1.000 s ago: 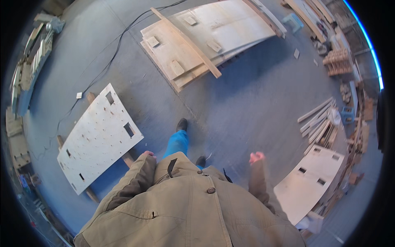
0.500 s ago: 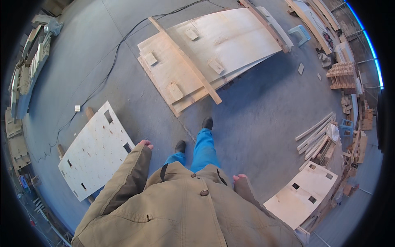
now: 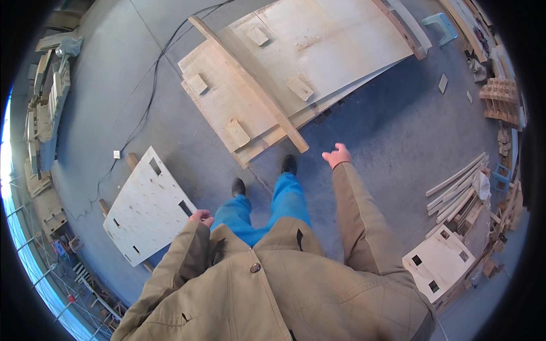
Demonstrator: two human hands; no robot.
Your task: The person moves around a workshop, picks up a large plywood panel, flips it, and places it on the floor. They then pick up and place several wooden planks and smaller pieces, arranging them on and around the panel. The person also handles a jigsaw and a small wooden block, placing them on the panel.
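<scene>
Ahead of me a stack of large plywood sheets (image 3: 347, 42) lies low over the floor, with a long timber batten (image 3: 250, 85) across it. Several small wooden blocks (image 3: 299, 88) sit on the sheets, on both sides of the batten. My right hand (image 3: 336, 156) reaches forward, empty, with its fingers apart, short of the batten's near end. Low at my left side, my left hand (image 3: 202, 217) has its fingers curled and nothing visible in them. It is beside the corner of a pale plywood panel (image 3: 145, 207) with rectangular cutouts; contact cannot be told.
A black cable (image 3: 152, 91) runs along the floor at left. Timber strips (image 3: 458, 187) and another cutout panel (image 3: 438, 261) lie at right. A blue stool (image 3: 441, 27) stands beyond the stack's right end. Stacked wood (image 3: 48, 113) lines the far left.
My right hand has risen from beside my hip and stretched forward. I have come closer to the plywood stack. My left hand stays low by the panel.
</scene>
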